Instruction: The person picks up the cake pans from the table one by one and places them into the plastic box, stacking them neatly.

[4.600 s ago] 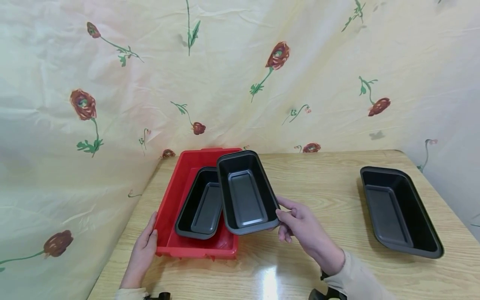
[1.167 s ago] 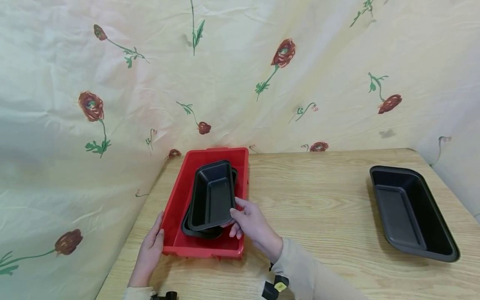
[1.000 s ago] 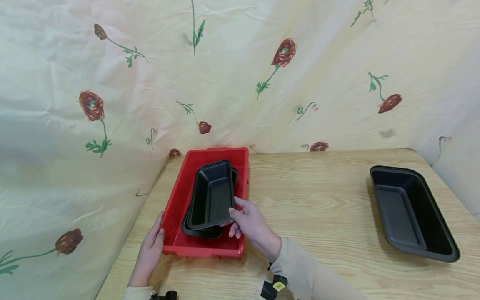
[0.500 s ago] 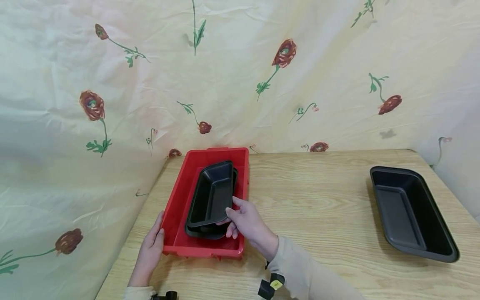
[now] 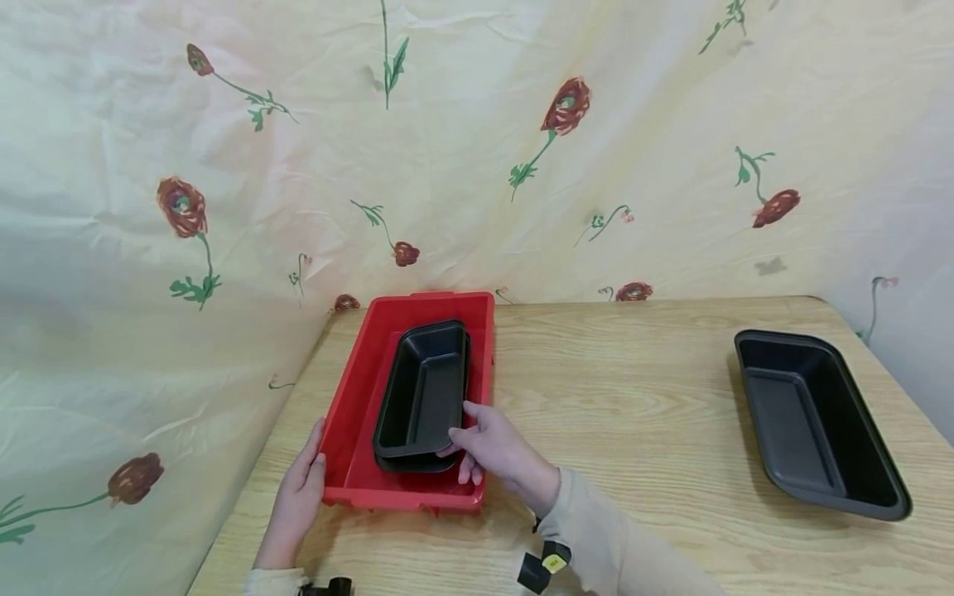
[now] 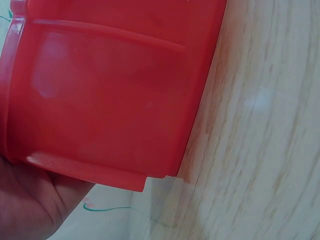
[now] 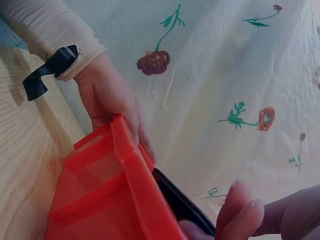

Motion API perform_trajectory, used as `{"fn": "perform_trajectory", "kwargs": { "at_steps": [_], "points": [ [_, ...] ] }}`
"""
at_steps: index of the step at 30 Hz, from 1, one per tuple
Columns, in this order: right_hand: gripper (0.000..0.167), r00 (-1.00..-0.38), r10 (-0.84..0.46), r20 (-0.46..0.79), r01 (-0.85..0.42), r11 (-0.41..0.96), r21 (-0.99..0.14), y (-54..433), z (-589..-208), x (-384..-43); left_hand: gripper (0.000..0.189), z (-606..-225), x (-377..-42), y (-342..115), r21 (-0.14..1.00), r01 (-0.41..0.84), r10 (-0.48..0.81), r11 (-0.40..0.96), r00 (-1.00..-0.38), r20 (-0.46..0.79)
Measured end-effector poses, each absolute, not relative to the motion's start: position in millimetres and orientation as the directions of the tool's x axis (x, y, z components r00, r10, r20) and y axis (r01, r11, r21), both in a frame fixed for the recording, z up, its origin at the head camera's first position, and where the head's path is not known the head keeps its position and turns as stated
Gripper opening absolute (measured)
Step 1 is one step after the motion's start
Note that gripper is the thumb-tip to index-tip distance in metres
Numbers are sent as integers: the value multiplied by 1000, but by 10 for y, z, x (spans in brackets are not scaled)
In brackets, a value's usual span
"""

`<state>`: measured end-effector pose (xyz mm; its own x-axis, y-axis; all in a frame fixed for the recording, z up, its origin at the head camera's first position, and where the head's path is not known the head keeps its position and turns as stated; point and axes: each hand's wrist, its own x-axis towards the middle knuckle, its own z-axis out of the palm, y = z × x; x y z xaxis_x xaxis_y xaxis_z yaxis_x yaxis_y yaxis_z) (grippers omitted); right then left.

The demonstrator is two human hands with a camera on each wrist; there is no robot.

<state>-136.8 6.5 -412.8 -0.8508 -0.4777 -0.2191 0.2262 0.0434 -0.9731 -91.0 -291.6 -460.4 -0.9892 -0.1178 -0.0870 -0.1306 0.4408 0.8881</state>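
A dark grey loaf pan [image 5: 421,397] lies over a second loaf pan [image 5: 417,464], almost aligned with it, inside a red plastic tray [image 5: 402,499]. My right hand [image 5: 505,455] pinches the upper pan's near right corner, thumb on the rim and fingers at its side and below. My left hand [image 5: 296,492] grips the tray's near left edge. The left wrist view shows the tray's outer wall [image 6: 105,100] with part of the left hand [image 6: 30,202] beneath. In the right wrist view, a dark pan rim [image 7: 181,200] shows above the tray, beside my right fingers [image 7: 240,215].
Another dark loaf pan [image 5: 820,430] stands on the wooden table [image 5: 611,372] at the right. A flowered cloth [image 5: 462,149] hangs behind the table and along its left side.
The right hand has brought the upper pan left from above the tray's right edge, turned it slightly and lowered it over the other pan. The left hand has kept its hold on the tray.
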Motion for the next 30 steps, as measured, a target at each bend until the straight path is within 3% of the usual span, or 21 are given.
{"fn": "perform_trajectory", "kwargs": {
  "at_steps": [18, 30],
  "points": [
    [76, -843, -494, -213, 185, 104, -977, 184, -4046, -1205, 57, -4594, -904, -2896, 882, -150, -129, 447, -986, -103],
    [63, -857, -498, -132, 107, 79, -991, 402, -3967, -1143, 56, -4569, -898, -2914, 869, -153, -124, 470, -987, -107]
  ]
}}
